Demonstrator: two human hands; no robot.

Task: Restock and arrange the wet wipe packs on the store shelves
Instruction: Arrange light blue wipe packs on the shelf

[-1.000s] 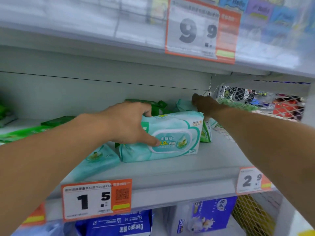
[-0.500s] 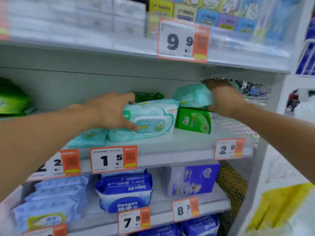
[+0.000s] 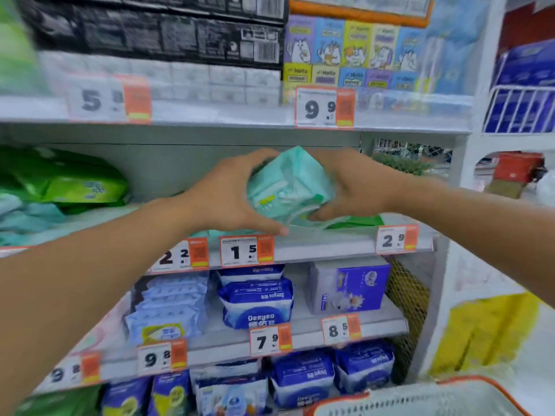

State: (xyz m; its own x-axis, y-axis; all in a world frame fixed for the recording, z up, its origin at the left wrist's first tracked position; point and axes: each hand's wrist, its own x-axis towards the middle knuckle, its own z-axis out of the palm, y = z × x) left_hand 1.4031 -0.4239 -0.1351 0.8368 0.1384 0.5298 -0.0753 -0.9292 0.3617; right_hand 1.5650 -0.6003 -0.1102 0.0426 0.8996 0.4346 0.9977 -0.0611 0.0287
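Two bare hands meet in front of the middle shelf [image 3: 315, 246], holding one teal wet wipe pack [image 3: 288, 187] between them. At the shelf's left end lie green wipe packs [image 3: 69, 181] over pale teal ones [image 3: 30, 213], blurred. The left hand [image 3: 231, 196] wraps the pack's left side, thumb low near the shelf's front edge just above the "1.5" price tag [image 3: 247, 251], fingers curled over the top. The pack is tilted, raised above the shelf's front edge, right of centre. The right hand [image 3: 351, 184] clasps the pack's right side, fingers underneath. Beneath it a flat green pack [image 3: 357, 221] lies on the shelf near the "2.9" price tag [image 3: 397, 239]. At the lower right corner, a white basket with an orange rim [image 3: 420, 399] shows.
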